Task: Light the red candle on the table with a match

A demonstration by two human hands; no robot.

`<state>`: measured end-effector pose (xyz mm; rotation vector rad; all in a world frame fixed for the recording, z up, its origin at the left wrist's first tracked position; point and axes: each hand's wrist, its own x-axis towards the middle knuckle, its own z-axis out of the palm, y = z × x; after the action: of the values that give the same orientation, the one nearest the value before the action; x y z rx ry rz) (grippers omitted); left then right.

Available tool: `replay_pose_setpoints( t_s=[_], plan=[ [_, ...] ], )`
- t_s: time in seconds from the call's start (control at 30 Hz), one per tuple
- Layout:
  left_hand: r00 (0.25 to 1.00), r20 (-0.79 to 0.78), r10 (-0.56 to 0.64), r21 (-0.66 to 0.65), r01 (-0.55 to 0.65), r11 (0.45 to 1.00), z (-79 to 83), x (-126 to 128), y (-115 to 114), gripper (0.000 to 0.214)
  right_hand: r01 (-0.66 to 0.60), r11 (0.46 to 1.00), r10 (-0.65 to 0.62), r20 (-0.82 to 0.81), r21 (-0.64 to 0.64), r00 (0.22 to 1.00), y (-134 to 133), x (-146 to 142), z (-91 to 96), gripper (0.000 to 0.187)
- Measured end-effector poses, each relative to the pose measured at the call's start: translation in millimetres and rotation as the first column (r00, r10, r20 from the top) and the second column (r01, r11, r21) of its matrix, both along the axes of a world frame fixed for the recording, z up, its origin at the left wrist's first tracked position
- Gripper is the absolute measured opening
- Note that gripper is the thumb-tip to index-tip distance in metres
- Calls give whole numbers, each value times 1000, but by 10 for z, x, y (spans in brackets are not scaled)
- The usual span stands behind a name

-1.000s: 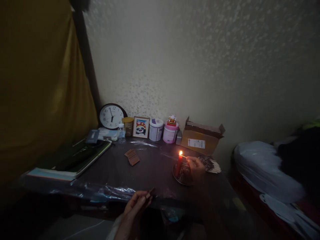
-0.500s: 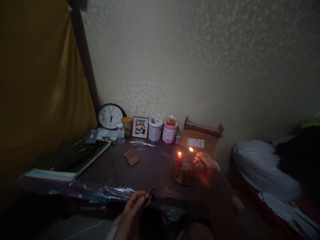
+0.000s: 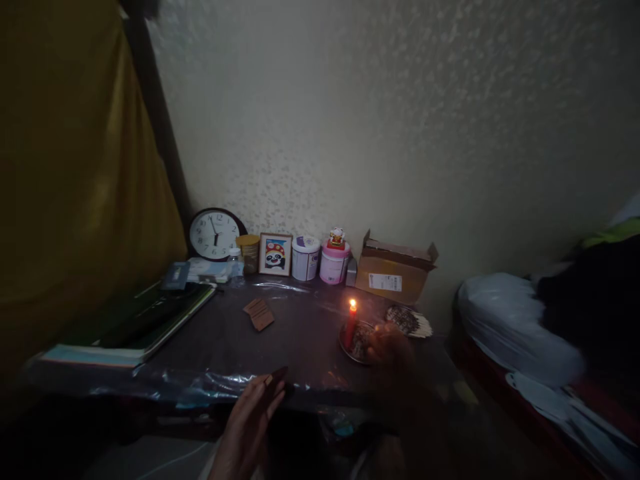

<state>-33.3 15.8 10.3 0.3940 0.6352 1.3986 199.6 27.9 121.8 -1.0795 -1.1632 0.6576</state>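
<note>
My left hand [image 3: 253,417] is at the front edge of the table, its fingers closed on a small brown striker card [image 3: 274,379]. My right hand [image 3: 393,347] is dark and blurred at the right side of a round metal dish [image 3: 345,348]. Its fingertips look pinched together over the dish's rim; a match, if still in them, cannot be made out. A lit red candle [image 3: 351,327] stands upright at the dish's left side, with dark bits lying beside it. Just beyond my right hand lies a pile of dark-headed matchsticks [image 3: 420,325].
Brown card pieces [image 3: 259,314] lie mid-table. Along the wall stand a clock [image 3: 215,235], a picture frame [image 3: 275,255], a white tin [image 3: 305,259], a pink tin [image 3: 334,263] with a figurine, and a cardboard box [image 3: 395,270]. A green folder [image 3: 135,327] lies left.
My right hand has moved down and left to the dish, and the match flame it held no longer shows. The matchstick pile is uncovered. My left hand has shifted slightly left.
</note>
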Motion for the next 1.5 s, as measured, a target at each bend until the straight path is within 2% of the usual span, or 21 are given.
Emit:
replay_pose_setpoints(
  t_s=[0.2,0.3,0.37,0.53,0.57,0.6,0.7,0.93,1.07,1.23,1.33,1.5],
  plan=[
    [1000,2,-8,-7,8,1000,0,-68,6,16,-43,991,56,107,-124,993,-147,-137,-149,16],
    [1000,-9,4,-24,-4,1000,-4,-92,13,16,-120,971,134,56,-206,989,-249,-9,-147,15],
    [1000,-20,2,-43,-3,999,-17,-111,21,17,-126,963,133,14,-239,991,-318,174,-125,16],
    [1000,-15,-3,-59,2,998,-70,-126,40,18,52,964,-45,33,-262,998,-458,833,-146,20],
    [1000,-14,0,-59,0,998,-76,-120,42,19,88,957,-83,29,-278,996,-472,973,-172,19],
    [1000,-17,-1,-62,0,998,-78,-110,43,19,162,942,-171,-7,-293,985,-479,1109,-203,21],
    [999,-33,4,-77,-6,997,-65,-74,40,23,269,910,-294,-34,-316,955,-465,1472,-312,23],
    [998,-53,-45,-72,41,997,-65,-11,31,20,445,845,-457,33,-296,889,-295,2055,-471,28],
    [996,-59,-63,-73,59,996,-156,-6,34,21,531,801,-531,84,-275,843,-113,2259,-596,30],
    [969,-181,-167,-35,163,986,-241,-13,12,27,619,742,-594,175,-257,785,167,2461,-786,27],
    [959,-231,-167,-39,162,986,-192,-1,-29,31,650,713,-596,261,-263,760,341,2574,-880,20],
    [939,-286,-188,-79,173,982,52,83,-68,30,694,678,-587,389,-244,710,550,2668,-1031,19]
  ],
)
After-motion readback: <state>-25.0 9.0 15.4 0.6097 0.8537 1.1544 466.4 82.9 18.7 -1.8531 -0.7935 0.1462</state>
